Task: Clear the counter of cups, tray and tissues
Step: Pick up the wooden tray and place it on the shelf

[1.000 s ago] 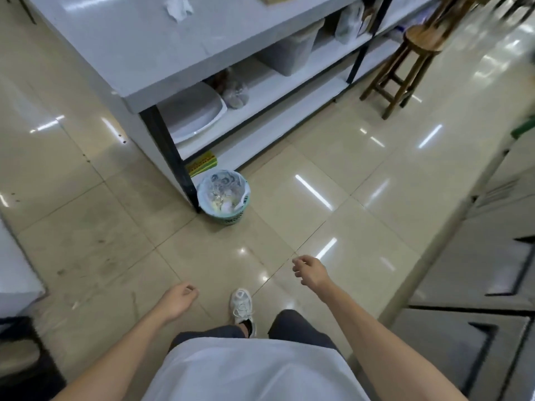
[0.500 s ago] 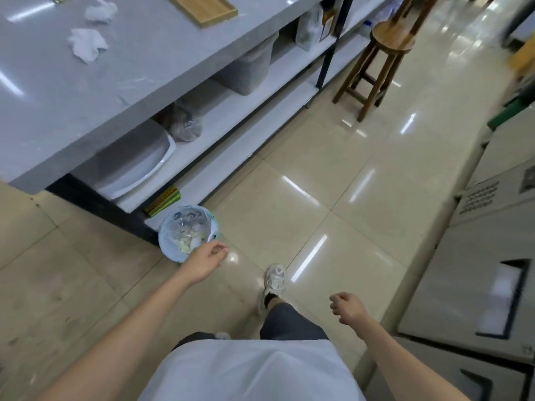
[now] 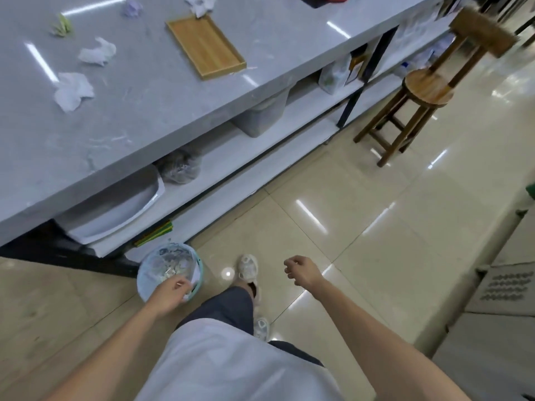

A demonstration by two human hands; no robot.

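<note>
Left hand [image 3: 170, 293] is down at seven o'clock, hanging over the near rim of the bin [image 3: 150, 277], fingers loosely curled, nothing visibly gripped. Whether it touches the rim, I cannot tell. The bin sits on the floor tiles [image 3: 333, 256] at the foot of the counter [image 3: 150, 91], lined with a pale bag and full of crumpled rubbish.

Right hand [image 3: 304, 272] floats at five o'clock, well apart from the bin, fingers loosely curled, holding nothing.

Up on the counter, at twelve o'clock, the wooden tray [image 3: 206, 46] lies flat and bare near the front edge. Tissues are scattered: one big wad [image 3: 72, 91] at ten o'clock, a second [image 3: 98, 52] just beyond it, a third [image 3: 201, 4] touching the tray's far end, and a purplish scrap [image 3: 131, 7] at eleven. A small green scrap [image 3: 62, 24] sits at the far left. No cup can be made out on the counter.

Under the counter, a white basin [image 3: 115, 211] rests tilted on the shelf [image 3: 225, 157], a clear bag [image 3: 181, 169] just beside it, and a grey tub [image 3: 260, 117] further along. A wooden stool [image 3: 417, 94] stands at two o'clock, and a shoe [image 3: 248, 266] is planted between bin and right hand.
</note>
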